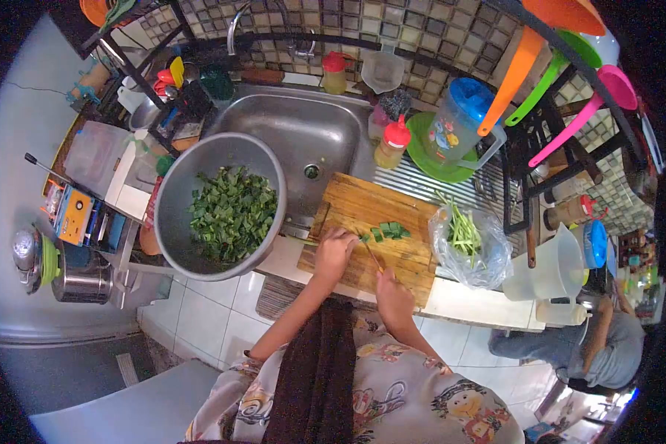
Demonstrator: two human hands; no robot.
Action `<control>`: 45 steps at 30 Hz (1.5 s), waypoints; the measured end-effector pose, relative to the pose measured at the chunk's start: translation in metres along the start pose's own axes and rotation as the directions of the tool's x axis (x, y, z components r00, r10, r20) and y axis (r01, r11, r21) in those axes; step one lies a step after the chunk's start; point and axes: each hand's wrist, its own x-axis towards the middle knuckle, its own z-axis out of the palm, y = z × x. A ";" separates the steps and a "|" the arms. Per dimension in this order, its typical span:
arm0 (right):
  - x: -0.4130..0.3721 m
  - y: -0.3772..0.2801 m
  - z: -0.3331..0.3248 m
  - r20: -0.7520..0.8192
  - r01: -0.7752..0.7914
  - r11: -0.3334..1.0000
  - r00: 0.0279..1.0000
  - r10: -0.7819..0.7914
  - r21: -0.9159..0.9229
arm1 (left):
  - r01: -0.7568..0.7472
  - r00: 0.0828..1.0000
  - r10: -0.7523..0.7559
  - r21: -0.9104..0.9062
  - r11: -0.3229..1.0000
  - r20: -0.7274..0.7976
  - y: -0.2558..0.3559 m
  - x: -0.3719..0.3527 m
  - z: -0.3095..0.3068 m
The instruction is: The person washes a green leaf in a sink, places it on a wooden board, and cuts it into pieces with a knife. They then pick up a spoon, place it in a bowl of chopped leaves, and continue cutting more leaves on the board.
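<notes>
Left hand [333, 250] curled, pinning greens [383, 232] to cutting board [348, 203]; right hand [394, 296] fisted round knife [373, 257]. Jug [459, 122] print unreadable.

Left hand [333, 251] palm-down, right hand [394, 294] closed (fingers curled)

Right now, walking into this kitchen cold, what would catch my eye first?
The big metal bowl heaped with chopped greens, left of the sink, stands out first. Next comes the wooden cutting board at the counter's edge, where the left hand rests by a few cut pieces and the right hand holds a knife. Bright plastic ladles hang at upper right.
</notes>
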 end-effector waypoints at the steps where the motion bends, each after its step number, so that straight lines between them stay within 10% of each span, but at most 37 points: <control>1: -0.005 0.003 -0.002 -0.028 0.012 0.998 1.000 -0.014 -0.064 | 0.011 0.999 -0.010 -0.014 1.000 0.030 0.000 0.001 0.000; 17: 0.020 0.011 -0.025 0.043 -0.109 0.983 0.994 0.104 0.145 | -0.162 0.979 0.166 0.038 0.986 -0.120 0.017 -0.032 -0.040; 28: 0.022 0.008 -0.017 0.013 -0.013 0.984 1.000 0.011 0.175 | 0.077 0.939 -0.107 -0.104 0.992 -0.328 0.018 -0.087 -0.111; 36: 0.024 0.014 -0.026 -0.081 0.142 0.985 0.988 -0.134 0.094 | 0.384 0.633 -0.368 -0.137 0.913 -0.682 -0.023 -0.143 -0.135; 45: 0.032 -0.008 -0.022 -0.058 0.224 0.964 0.974 -0.217 0.143 | 0.512 0.463 -0.500 -0.240 0.825 -0.732 -0.069 -0.201 -0.134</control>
